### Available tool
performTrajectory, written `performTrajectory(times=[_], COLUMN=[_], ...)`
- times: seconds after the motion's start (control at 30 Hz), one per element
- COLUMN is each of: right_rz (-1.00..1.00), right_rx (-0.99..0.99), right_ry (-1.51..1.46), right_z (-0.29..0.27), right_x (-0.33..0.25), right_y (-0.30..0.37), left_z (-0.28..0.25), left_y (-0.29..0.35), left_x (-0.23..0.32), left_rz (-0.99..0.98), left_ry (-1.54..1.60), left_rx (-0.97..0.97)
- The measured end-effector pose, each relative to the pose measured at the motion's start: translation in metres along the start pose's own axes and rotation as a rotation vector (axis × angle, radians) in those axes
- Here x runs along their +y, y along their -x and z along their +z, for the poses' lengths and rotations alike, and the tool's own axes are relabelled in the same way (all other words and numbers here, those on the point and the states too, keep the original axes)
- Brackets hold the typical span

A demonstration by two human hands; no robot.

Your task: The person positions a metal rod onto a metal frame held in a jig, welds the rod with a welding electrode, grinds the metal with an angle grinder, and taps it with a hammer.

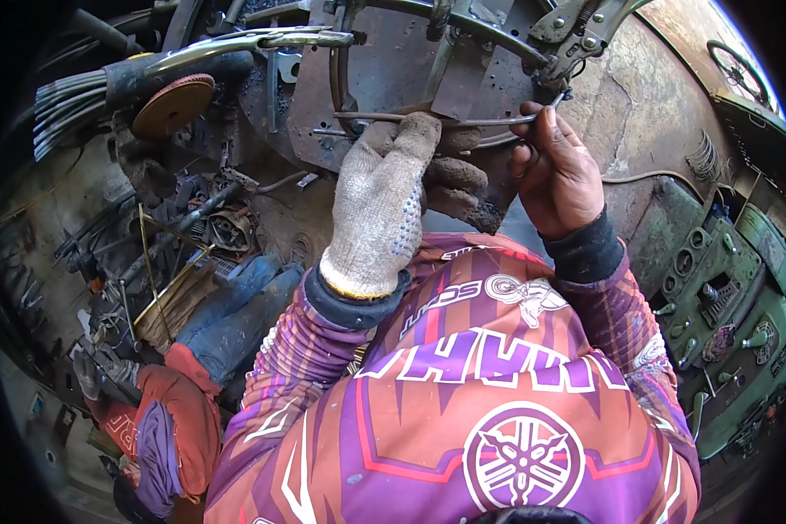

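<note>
A thin metal rod (489,122) lies crosswise in front of me, over a dark metal work surface (310,105). My left hand (380,196) wears a pale knitted glove with blue dots and dark, dirty fingers. Its fingers are curled closed around the rod's middle. Bare and blackened, my right hand (563,170) pinches the rod near its right end between thumb and fingers. Beyond the rod, a curved metal bar (489,35) arches across the surface. Locking pliers (581,31) meet the bar at its right end.
Bent metal rods (70,109) stick out at the left above a brown round disc (173,105). Lower left, a person in red (170,419) and blue jeans is low among tools and scrap. A green machine with levers (725,306) stands at right. Wire coils (706,162) lie nearby.
</note>
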State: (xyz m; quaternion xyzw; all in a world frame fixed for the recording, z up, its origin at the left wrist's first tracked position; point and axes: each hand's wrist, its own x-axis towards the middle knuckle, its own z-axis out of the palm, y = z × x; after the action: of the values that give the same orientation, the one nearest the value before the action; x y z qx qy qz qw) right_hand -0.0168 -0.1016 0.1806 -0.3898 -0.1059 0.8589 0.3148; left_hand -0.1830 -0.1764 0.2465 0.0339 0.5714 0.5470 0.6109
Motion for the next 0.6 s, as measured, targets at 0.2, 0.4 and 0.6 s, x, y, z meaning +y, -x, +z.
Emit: performTrajectory(times=[0.2,0.4,0.6], right_rz=[0.009,0.022,0.028], right_rx=[0.019,-0.008,-0.012], right_ry=[-0.004,-0.002,-0.04], right_z=[0.003,0.003,0.003], right_x=[-0.001,0.0,0.0], right_y=[0.002,0.001,0.001], left_z=[0.002,0.007,0.008], left_y=[-0.001,0.0,0.001], left_x=[0.0,-0.006,-0.002], left_rz=[-0.032,0.015,0.019], left_ry=[-0.011,0.058,0.037], left_rx=[-0.006,0.076,0.048])
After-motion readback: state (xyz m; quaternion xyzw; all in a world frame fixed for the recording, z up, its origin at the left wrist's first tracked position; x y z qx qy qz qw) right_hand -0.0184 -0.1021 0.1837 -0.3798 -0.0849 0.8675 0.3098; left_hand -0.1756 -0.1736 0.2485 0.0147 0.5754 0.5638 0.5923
